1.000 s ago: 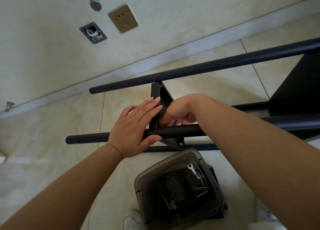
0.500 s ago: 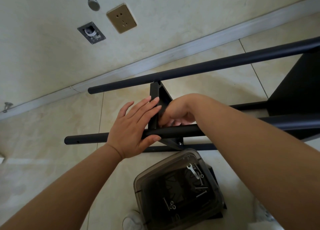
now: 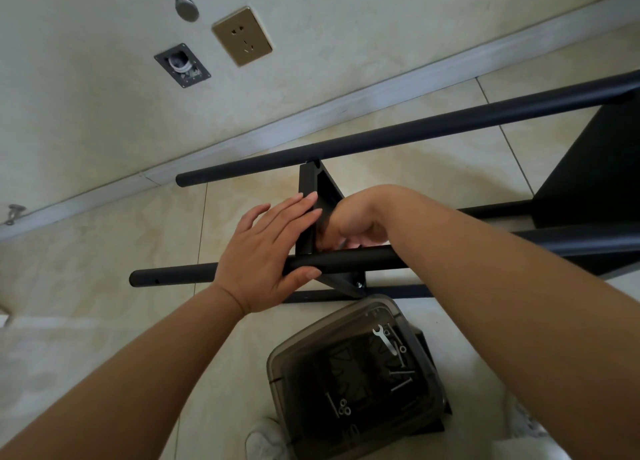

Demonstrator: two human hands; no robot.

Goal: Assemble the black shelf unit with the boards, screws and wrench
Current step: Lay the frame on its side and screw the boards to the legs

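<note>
- Head view: matte black round tubes (image 3: 346,262) of the shelf unit lie across glossy beige floor tiles (image 3: 104,251).
- Left hand (image 3: 266,251) presses flat, fingers straight, on the upright black board (image 3: 308,196), thumb under the near tube.
- Right hand (image 3: 349,224) curls behind that board; what it holds is hidden.
- Smoky plastic box (image 3: 353,380) holds screws (image 3: 401,373) and a wrench (image 3: 384,340), below both hands.

matt black metal tubes (image 3: 398,137), smoky translucent plastic box (image 3: 311,348), glossy beige floor tiles (image 3: 86,269).
</note>
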